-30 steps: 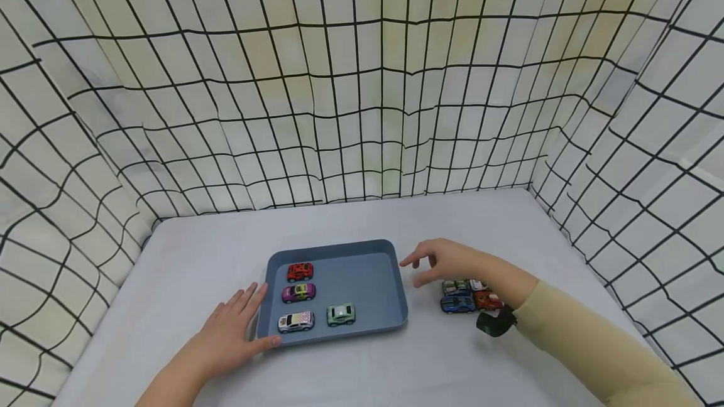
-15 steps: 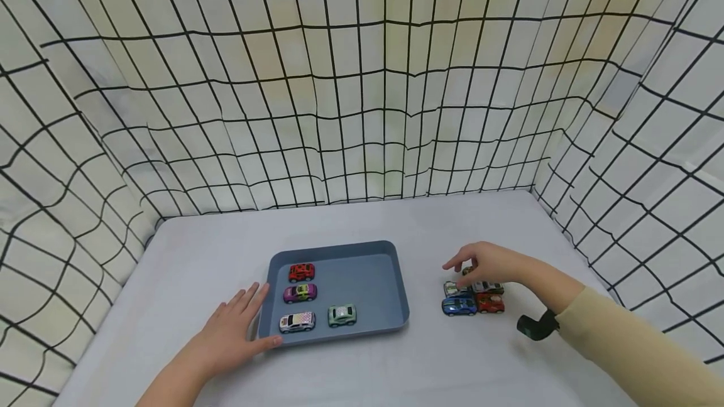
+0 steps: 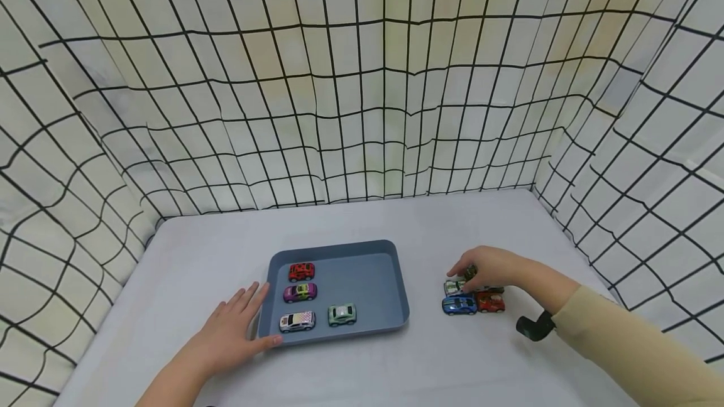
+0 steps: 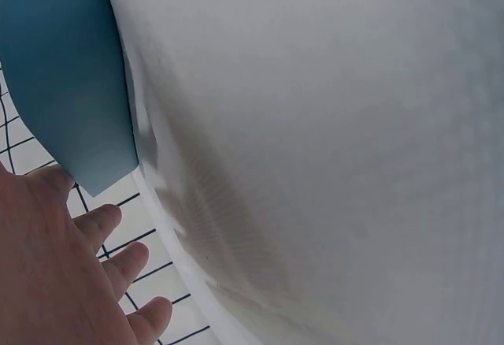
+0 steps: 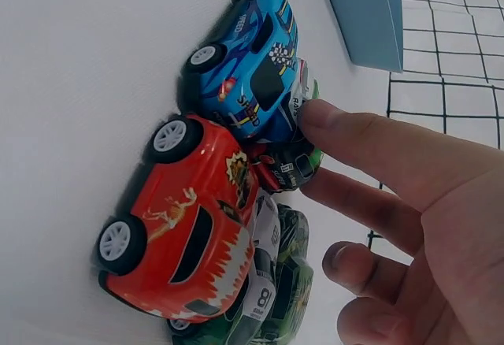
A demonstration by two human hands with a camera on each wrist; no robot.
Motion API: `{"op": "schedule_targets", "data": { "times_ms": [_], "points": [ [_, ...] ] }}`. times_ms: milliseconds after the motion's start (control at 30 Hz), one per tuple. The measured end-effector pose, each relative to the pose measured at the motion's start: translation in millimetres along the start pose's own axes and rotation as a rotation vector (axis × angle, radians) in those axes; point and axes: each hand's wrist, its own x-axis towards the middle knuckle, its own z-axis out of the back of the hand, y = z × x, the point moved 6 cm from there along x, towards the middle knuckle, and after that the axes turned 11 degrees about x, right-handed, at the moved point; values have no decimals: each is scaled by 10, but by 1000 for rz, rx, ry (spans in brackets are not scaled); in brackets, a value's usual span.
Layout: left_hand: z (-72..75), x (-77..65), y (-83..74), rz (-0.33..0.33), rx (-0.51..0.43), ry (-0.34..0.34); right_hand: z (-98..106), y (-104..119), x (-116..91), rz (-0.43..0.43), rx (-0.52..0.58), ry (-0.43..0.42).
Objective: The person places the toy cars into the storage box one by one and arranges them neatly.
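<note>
My left hand lies flat with fingers spread at the left edge of the blue-grey tray; its thumb touches the near rim. In the left wrist view, the left hand is beside the tray wall. On the right, my right hand pinches a white and green toy car between thumb and index finger. That car is wedged among a blue toy car, a red toy car and green ones. The right hand partly hides the pinched car.
Inside the tray stand a red toy car, a purple one, a white one and a pale green one. White cloth covers the table. Black netting over white sheeting encloses the back and sides.
My right hand has moved right, from beside the tray to the cluster of cars, and its thumb and index finger have closed on the white and green one. The left hand stays put.
</note>
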Motion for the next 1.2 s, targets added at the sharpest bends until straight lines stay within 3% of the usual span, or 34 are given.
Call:
{"op": "schedule_targets", "data": {
  "times_ms": [467,900,1200],
  "points": [
    [-4,11,3,7,5,8,-75,73,40,33,-101,4],
    [-9,7,5,13,8,17,-102,83,58,-1,-140,-12],
    [-1,6,6,7,9,12,-84,63,89,-20,-83,-13]
  ]
}}
